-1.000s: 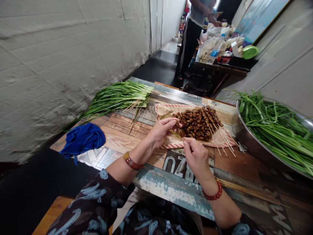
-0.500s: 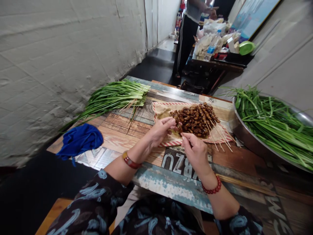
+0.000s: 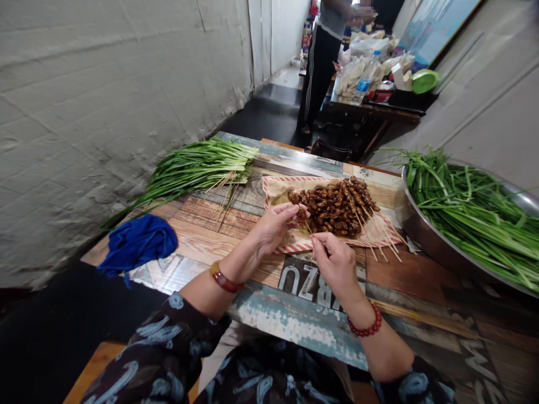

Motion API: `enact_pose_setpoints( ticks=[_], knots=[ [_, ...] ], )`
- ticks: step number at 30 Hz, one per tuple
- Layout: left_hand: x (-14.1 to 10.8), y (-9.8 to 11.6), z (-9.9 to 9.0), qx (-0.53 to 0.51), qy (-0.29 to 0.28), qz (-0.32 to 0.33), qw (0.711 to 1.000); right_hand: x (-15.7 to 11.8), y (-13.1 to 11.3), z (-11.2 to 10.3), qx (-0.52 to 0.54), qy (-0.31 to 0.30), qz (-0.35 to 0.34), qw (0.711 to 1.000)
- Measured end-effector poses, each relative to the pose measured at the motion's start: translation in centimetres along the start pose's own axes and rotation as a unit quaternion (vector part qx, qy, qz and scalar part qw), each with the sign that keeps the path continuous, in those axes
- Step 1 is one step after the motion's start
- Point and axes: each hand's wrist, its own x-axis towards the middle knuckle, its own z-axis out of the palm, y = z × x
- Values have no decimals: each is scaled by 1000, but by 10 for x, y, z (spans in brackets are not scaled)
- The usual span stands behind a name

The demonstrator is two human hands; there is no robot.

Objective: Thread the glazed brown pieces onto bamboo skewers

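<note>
Brown glazed morsels (image 3: 332, 210) lie heaped on a striped-edge paper sheet (image 3: 278, 191), which rests on a painted plank table (image 3: 210, 235); the heap sits near the sheet's centre, and several loaded wooden skewers (image 3: 379, 238) project from its right side toward the near edge.

Left hand (image 3: 273, 230) is over the sheet's left part; its fingers and thumb are pressed together, pinching a single morsel (image 3: 301, 213) just beside the heap. Right hand (image 3: 334, 264) is at the sheet's near edge; its thumb and forefinger are pressed together, pinching a thin bare skewer (image 3: 310, 231) whose tip points toward the left hand. Whether the tip has entered the morsel cannot be told from this view.

Left wrist carries a brown-and-red bangle (image 3: 225, 282); right wrist, a red bead bracelet (image 3: 364, 324).

On the table's left, a bundle of green chives (image 3: 197, 168) lies beside a crumpled blue cloth (image 3: 137, 245); to the right, more chives (image 3: 471, 216) fill a steel basin (image 3: 421, 233). A concrete wall (image 3: 105, 112) runs along the left side; farther off, a co-worker (image 3: 320, 62) stands at a second table (image 3: 370, 111) holding bagged goods and a plastic bottle (image 3: 364, 84).
</note>
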Motion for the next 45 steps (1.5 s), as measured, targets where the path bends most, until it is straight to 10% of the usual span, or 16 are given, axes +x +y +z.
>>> enact_pose_setpoints(
  ticks=[45],
  knots=[
    [3, 1, -3, 3, 20, 36, 999, -1, -2, 0, -7, -6, -10, 1000]
  ],
)
